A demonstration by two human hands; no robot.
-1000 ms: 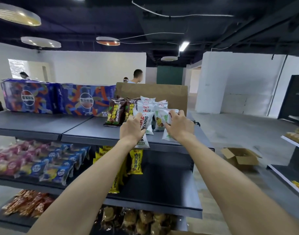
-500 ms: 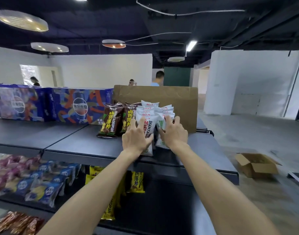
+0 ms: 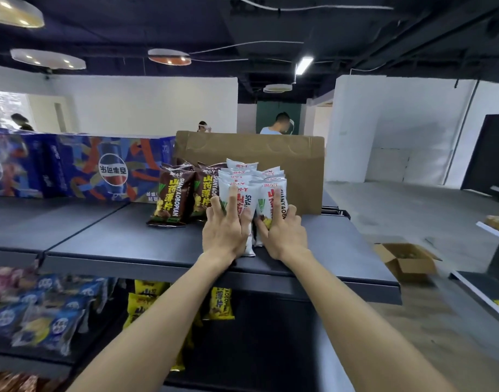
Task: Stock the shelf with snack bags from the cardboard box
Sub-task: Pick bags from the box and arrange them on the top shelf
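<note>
Both hands, left hand (image 3: 224, 230) and right hand (image 3: 282, 232), are pressing flat-fingered on white snack bags (image 3: 266, 199); we should be pushing evenly, upright.

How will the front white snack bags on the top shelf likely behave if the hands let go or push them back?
The white snack bags look puffy and probably light, so they should slide easily on the smooth top shelf. Standing on narrow bottom edges, they may tip without the left hand and right hand pressing them. The glossy film looks slippery.
</note>
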